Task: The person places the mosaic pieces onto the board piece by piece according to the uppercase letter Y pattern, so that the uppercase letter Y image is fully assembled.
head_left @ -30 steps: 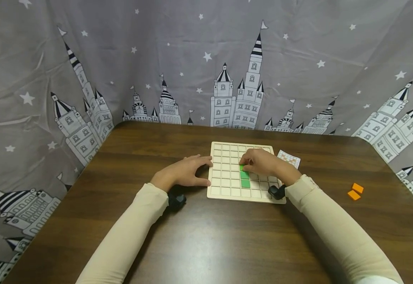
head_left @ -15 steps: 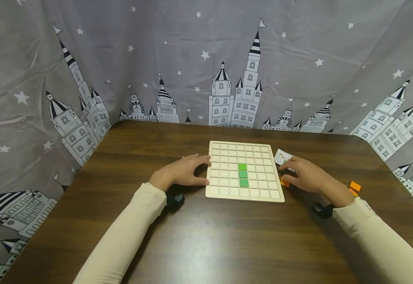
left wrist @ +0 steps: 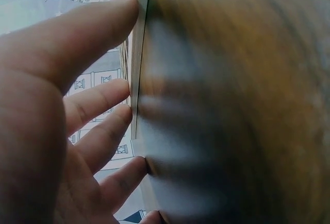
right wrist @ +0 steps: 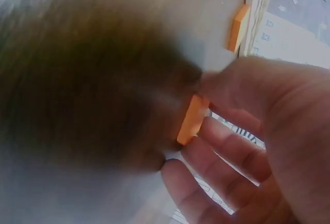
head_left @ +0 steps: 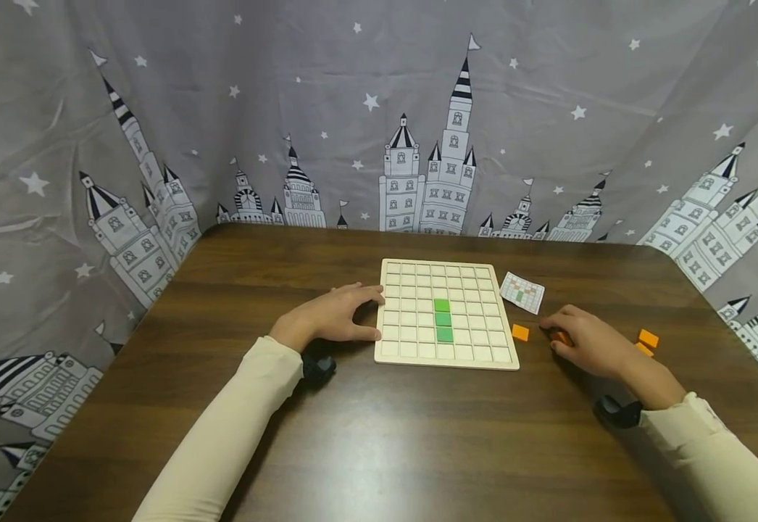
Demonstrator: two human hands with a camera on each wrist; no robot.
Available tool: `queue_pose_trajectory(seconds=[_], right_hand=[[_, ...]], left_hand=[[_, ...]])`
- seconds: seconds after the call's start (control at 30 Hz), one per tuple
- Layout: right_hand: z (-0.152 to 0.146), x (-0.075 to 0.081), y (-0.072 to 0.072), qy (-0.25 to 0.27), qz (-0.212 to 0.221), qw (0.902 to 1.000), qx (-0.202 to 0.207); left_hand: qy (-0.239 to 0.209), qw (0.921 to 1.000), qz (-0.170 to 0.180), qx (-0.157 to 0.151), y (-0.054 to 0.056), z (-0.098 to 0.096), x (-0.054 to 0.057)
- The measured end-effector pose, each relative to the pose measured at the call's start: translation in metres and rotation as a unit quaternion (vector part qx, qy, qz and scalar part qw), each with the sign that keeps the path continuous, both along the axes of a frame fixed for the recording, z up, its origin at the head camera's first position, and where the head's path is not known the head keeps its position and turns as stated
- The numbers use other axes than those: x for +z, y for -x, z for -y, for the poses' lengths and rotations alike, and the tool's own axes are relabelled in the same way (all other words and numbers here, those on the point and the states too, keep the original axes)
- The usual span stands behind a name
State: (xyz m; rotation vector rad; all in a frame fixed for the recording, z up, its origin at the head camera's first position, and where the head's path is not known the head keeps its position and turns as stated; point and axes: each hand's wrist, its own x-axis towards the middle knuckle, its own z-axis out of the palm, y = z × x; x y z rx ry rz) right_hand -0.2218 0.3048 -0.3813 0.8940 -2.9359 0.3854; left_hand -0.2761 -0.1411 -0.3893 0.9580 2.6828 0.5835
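A pale wooden grid board point(head_left: 411, 312) lies on the table, with three green square tiles point(head_left: 443, 319) in one column of its cells. My left hand point(head_left: 327, 315) rests at the board's left edge, thumb and fingers spread. The left wrist view shows its fingertips point(left wrist: 121, 87) against the rim. To the right of the board, my right hand point(head_left: 590, 344) has thumb and fingers around an orange tile point(right wrist: 193, 120) low over the table, pinching it. Another orange tile point(head_left: 519, 332) lies beside the board's right edge.
A small printed pattern card point(head_left: 522, 292) lies at the board's upper right. Further right, beyond the right hand, are more orange tiles point(head_left: 648, 338). A grey curtain point(head_left: 327, 109) with castles and stars hangs behind the wooden table point(head_left: 366, 435).
My right hand has left the grid, uncovering the three green tiles, and moved right past the card to an orange tile. The left hand has stayed at the board's edge.
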Motion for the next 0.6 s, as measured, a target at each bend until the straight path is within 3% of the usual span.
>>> queue_pose_trajectory(seconds=[0.27, 0.6], right_hand=[[-0.010, 0.003, -0.005, -0.008, 0.015, 0.9998, -0.011], [-0.012, -0.003, -0.004, -0.012, -0.029, 0.9995, 0.003]], left_hand=[[-0.007, 1.0000, 0.000, 0.001, -0.001, -0.001, 0.001], [-0.003, 1.0000, -0.001, 0.003, -0.001, 0.000, -0.001]])
